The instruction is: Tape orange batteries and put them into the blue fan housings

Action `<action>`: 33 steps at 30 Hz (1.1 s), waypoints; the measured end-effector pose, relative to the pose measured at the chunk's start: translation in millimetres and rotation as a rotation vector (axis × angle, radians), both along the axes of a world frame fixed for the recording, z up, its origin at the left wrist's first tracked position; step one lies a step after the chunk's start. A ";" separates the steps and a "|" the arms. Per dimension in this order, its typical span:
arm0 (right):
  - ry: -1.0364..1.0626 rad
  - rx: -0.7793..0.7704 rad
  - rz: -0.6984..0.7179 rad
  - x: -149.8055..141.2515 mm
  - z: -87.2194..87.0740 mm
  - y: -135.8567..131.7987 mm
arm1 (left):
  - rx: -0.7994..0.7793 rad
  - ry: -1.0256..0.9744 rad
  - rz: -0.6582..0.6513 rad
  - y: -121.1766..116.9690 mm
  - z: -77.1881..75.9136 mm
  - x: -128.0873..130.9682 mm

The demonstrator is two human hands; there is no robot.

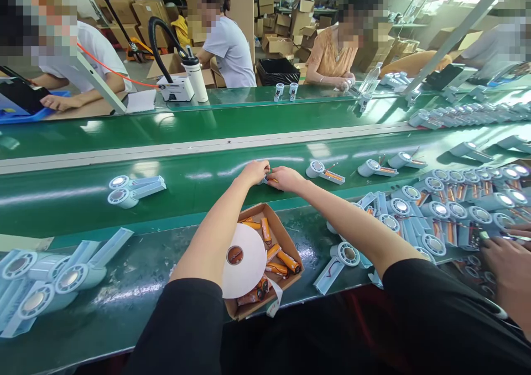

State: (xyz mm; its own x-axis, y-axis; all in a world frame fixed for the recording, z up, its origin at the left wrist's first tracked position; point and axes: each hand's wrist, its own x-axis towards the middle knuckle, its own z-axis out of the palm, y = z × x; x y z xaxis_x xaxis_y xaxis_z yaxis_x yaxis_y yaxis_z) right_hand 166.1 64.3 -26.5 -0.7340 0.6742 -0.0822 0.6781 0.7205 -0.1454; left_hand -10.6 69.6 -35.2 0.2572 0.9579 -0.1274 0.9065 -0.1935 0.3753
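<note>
2 hands, left hand (255, 171) and right hand (285, 178), pinch a small orange-and-white part (270, 179).

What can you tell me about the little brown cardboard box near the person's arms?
The small open brown cardboard box sits on the dark green conveyor table, just below the person's outstretched left forearm. Its flaps are folded open and it looks worn. Inside lie several orange cylindrical batteries, some with thin wires. A big white roll of tape with a brown core leans in it, covering much of the left side. Neither hand touches the box.
</note>
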 end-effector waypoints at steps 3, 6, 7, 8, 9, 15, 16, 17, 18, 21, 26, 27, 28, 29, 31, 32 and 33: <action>-0.001 0.010 -0.034 7.2 4.3 2.1 | 0.000 -0.002 0.004 2.6 -1.3 2.6; 0.032 0.026 -0.093 23.6 8.8 1.1 | 0.002 -0.015 0.006 5.4 -3.3 5.1; 0.049 0.031 -0.112 29.8 9.1 -0.6 | 0.003 -0.020 0.005 6.1 -4.0 6.0; 0.068 0.035 -0.130 35.6 8.8 -2.9 | 0.004 -0.025 0.004 6.7 -4.6 7.0; 0.087 0.039 -0.145 40.8 7.8 -5.5 | 0.003 -0.027 0.002 7.2 -5.0 8.0; 0.126 0.047 -0.187 51.5 3.9 -16.7 | 0.001 -0.023 -0.004 8.9 -6.2 15.2; 0.117 0.049 -0.192 50.7 5.0 -17.1 | 0.002 -0.020 -0.003 9.4 -6.2 16.6; 0.105 0.054 -0.198 49.3 6.4 -17.3 | 0.003 -0.016 -0.003 10.0 -6.2 18.0; 0.089 0.060 -0.208 47.4 7.9 -17.3 | 0.005 -0.013 -0.004 10.6 -6.1 19.4; 0.020 0.084 -0.253 38.5 12.6 -16.9 | 0.008 -0.004 -0.012 12.5 -5.5 23.2; -0.132 0.069 -0.287 19.2 20.9 -10.1 | 0.020 0.013 -0.027 14.0 -6.5 28.0; -0.165 0.063 -0.286 16.3 23.1 -8.0 | 0.024 0.014 -0.028 14.2 -7.2 29.0; -0.200 0.059 -0.286 14.1 25.5 -6.0 | 0.028 0.014 -0.030 14.3 -7.9 30.0; -0.234 0.057 -0.289 12.4 28.0 -4.1 | 0.032 0.012 -0.031 14.5 -8.7 31.2; -0.299 0.060 -0.292 10.5 32.7 -1.4 | 0.039 0.006 -0.035 14.8 -9.9 33.5; -0.328 0.064 -0.290 9.9 34.7 -0.6 | 0.041 0.004 -0.036 15.0 -10.4 34.7; -0.353 0.069 -0.283 9.4 36.4 -0.2 | 0.042 0.002 -0.038 15.2 -10.8 35.9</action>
